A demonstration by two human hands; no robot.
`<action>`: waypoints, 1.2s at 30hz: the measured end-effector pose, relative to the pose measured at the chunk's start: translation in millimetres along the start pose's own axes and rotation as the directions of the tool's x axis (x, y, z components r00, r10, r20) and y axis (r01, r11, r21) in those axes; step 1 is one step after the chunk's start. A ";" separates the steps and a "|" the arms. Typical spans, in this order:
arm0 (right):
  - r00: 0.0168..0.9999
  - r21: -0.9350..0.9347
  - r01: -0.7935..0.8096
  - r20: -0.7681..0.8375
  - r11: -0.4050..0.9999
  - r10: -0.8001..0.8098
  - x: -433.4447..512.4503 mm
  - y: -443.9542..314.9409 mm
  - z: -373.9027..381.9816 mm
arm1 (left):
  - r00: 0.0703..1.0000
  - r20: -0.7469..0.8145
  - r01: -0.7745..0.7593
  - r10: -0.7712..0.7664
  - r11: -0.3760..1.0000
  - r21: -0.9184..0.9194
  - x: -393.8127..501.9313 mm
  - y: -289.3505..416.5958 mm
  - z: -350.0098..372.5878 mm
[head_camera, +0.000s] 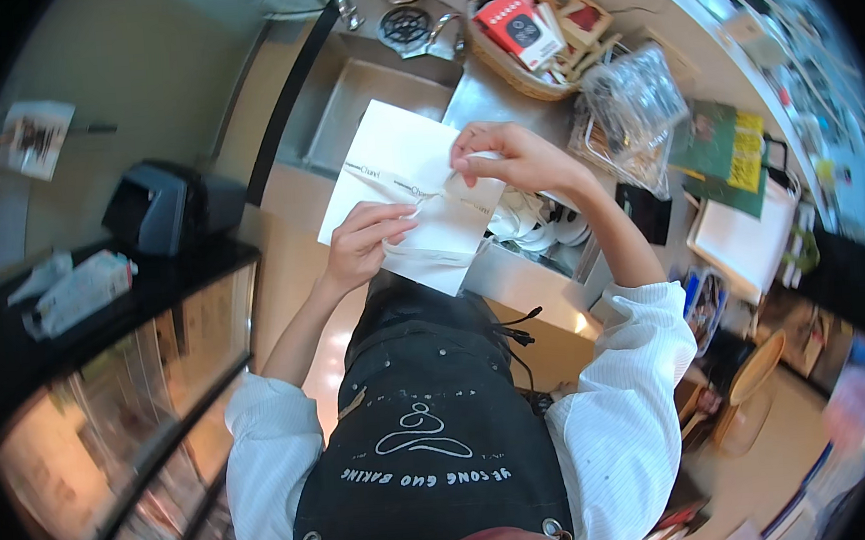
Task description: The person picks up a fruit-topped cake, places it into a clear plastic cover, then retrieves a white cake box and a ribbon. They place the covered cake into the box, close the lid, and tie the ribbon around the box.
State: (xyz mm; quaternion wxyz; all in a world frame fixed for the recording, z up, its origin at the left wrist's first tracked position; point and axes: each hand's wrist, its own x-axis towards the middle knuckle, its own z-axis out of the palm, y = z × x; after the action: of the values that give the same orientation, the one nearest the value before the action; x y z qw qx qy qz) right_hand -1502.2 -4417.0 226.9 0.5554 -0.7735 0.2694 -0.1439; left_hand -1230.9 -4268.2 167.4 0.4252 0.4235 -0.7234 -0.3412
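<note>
A white square cardboard piece (371, 142), perhaps a box or lid, lies in front of me above the edge of a steel sink. A pale printed ribbon (385, 185) runs slantwise across it, and another pale band crosses its near part. My left hand (370, 237) pinches the ribbon over the cardboard's near left part. At the cardboard's right side, my right hand (496, 156) has thumb and fingers closed on a pale end of the ribbon. The spot where the ribbon meets itself, between the hands, is too small to make out.
Beyond the cardboard lies the steel sink (348, 88). A wicker basket (509, 76) of boxes stands at the back, with a plastic-wrapped bundle (635, 98) to its right. A dark device (165, 206) sits on the black counter at left. White pieces (527, 218) fill a container under my right forearm.
</note>
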 end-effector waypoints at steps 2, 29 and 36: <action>1.000 0.399 -0.018 -0.004 0.917 0.021 14.6 8.9 18.8 | 0.967 -0.055 0.233 -0.249 0.950 -0.209 -19.1 18.3 8.1; 0.951 -0.595 0.303 0.142 0.745 -0.275 41.9 29.7 80.4 | 0.908 -0.327 0.353 -0.262 0.898 0.261 -98.3 52.3 48.1; 0.961 -0.519 0.268 0.080 0.811 -0.266 43.5 31.2 74.2 | 0.471 -0.430 0.509 -0.770 0.635 -0.581 -148.5 43.0 73.4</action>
State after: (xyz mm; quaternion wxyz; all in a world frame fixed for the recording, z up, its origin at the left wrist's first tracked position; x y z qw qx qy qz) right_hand -1436.1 -4391.5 169.0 0.2975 -0.9258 0.1862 -0.1401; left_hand -1269.6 -4106.7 126.0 0.5545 0.6673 -0.2318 -0.4399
